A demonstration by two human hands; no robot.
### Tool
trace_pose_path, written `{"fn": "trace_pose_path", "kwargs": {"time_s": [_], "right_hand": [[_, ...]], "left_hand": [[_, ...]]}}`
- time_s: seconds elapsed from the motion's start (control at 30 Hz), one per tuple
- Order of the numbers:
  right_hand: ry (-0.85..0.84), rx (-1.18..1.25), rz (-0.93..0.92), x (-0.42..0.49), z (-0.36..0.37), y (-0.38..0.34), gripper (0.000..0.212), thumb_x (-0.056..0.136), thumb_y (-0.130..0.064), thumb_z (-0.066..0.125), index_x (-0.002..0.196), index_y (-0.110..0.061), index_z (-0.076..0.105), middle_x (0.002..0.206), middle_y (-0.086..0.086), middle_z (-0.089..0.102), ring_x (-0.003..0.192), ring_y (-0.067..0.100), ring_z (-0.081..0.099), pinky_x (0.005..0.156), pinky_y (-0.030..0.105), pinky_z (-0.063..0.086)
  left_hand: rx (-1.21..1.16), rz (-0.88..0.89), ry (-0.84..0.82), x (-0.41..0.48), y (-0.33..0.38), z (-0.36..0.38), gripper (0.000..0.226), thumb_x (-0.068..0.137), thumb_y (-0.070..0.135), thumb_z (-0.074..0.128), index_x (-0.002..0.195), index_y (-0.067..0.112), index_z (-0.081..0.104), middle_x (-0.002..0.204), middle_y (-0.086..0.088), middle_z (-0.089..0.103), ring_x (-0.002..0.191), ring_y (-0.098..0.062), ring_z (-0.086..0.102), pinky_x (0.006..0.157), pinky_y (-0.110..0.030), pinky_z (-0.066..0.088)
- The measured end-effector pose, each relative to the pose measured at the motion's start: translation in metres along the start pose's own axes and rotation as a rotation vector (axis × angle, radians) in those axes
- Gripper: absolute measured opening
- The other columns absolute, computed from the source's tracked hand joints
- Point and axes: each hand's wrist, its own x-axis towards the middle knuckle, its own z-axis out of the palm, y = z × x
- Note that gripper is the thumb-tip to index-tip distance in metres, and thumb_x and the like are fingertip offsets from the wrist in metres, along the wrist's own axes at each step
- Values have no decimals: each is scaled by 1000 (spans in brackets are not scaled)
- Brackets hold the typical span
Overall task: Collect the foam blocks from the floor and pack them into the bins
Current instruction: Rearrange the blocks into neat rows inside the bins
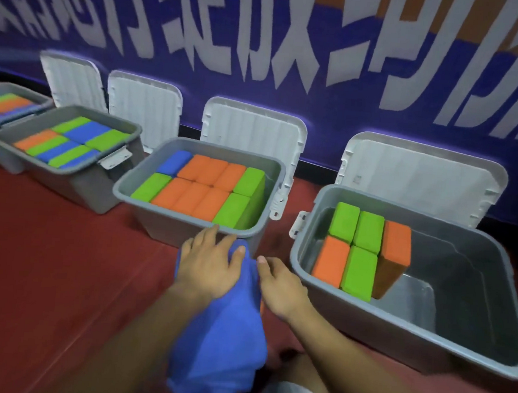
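Foam blocks (pixel 225 333) blue, blurred; left hand (pixel 209 263) fingers spread flat on top; right hand (pixel 281 288) fingers hidden.

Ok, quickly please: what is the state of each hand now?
Left hand: open, fingers flat on top of the blue foam.
Right hand: against the side of that foam; its fingers are hidden, so the grip cannot be told.

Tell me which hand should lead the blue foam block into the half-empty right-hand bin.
Right, probably. The right hand touches the blue foam block on its right side, nearest the half-empty bin; the left hand lies flat on top, nearer the almost full bin.
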Motion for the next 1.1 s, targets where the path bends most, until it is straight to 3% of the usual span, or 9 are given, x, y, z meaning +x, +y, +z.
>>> {"fn": "trace_pose_path", "kwargs": {"time_s": [0.07,0.17,0.3,0.53,0.63,0.73,0.83,0.97,1.1], "right_hand": [[-73,-15,18,-8,13,-6,64,100,-67,22,135,-25,55,140,6,60,131,34,53,110,50,36],[-95,63,19,-19,28,-13,73,92,-72,22,129,-23,61,137,6,63,127,32,56,110,49,38],[19,377,-10,-31,26,-20,41,103,-57,39,94,-27,67,104,-6,69,97,16,60,97,37,47],[297,852,21,-27,-73,-16,59,92,-75,45,111,-20,53,102,-1,67,89,14,66,81,30,55],[357,960,121,-33,-135,7,63,82,-88,41,117,-39,58,110,-3,75,99,22,73,87,46,57],[395,1016,136,-44,-192,34,62,94,-78,33,100,-28,71,96,-2,78,81,19,73,68,35,53],[475,974,133,-49,-231,62,65,97,-74,35,69,-24,68,76,0,72,62,15,67,61,31,49],[594,795,217,-33,-262,103,50,91,-67,54,103,-19,46,72,-3,52,62,14,50,66,38,42],[656,613,286,-11,-265,141,63,97,-53,59,145,-20,36,135,8,56,113,22,60,88,34,48]], "left_hand": [[-34,-106,-62,-13,-20,6,68,95,68,20,153,37,36,168,-5,15,154,-26,11,121,-52,15],[-203,-269,-195,-28,-34,14,69,98,69,29,159,37,23,169,-9,-7,155,-37,-3,123,-58,7],[-394,-265,-198,-32,-25,10,73,99,68,31,162,34,14,167,-15,-16,153,-45,-6,124,-49,3],[-636,93,20,12,52,-26,78,91,74,36,159,40,21,167,5,1,153,-27,10,123,-43,15],[-732,244,2,35,113,-34,96,79,90,34,158,38,25,164,7,4,152,-21,14,123,-37,15],[-881,349,-116,49,179,-34,102,73,87,37,159,34,24,165,9,8,151,-8,18,114,-22,12],[-1069,382,-307,52,243,-27,100,77,78,51,158,22,30,164,2,26,149,-9,25,119,-23,16],[-1087,419,-379,56,305,-4,103,69,81,46,150,18,42,152,3,43,140,-9,39,119,-31,29],[-982,487,-352,68,333,27,51,102,42,54,145,17,47,142,0,45,133,-12,45,114,-27,32]]}}
